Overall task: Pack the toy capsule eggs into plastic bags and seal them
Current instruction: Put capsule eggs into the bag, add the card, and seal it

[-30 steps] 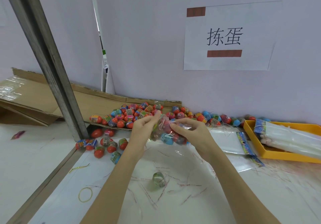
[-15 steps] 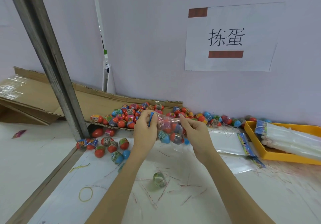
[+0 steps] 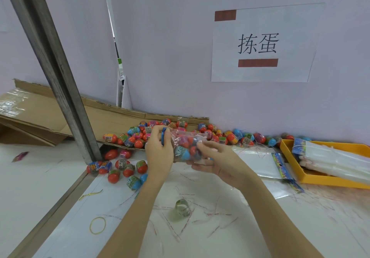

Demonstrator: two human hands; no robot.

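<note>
A clear plastic bag point(image 3: 188, 146) filled with several toy capsule eggs is held above the white tabletop point(image 3: 230, 227). Its blue header end is pinched by the left hand point(image 3: 159, 151); its body is cradled by the half-curled right hand point(image 3: 217, 162). Sealing appears to be under way. Beyond the bag, many loose red and blue capsule eggs point(image 3: 136, 137) remain unpacked.

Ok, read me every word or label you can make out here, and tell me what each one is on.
"拣蛋": white paper sign on the wall, black characters between two plain brown bars.
Wrappers on the toy eggs: printed, too small to read.
Blue header strip on the flat empty bags: too blurred.
Bag of eggs held in both hands: nothing readable.
</note>
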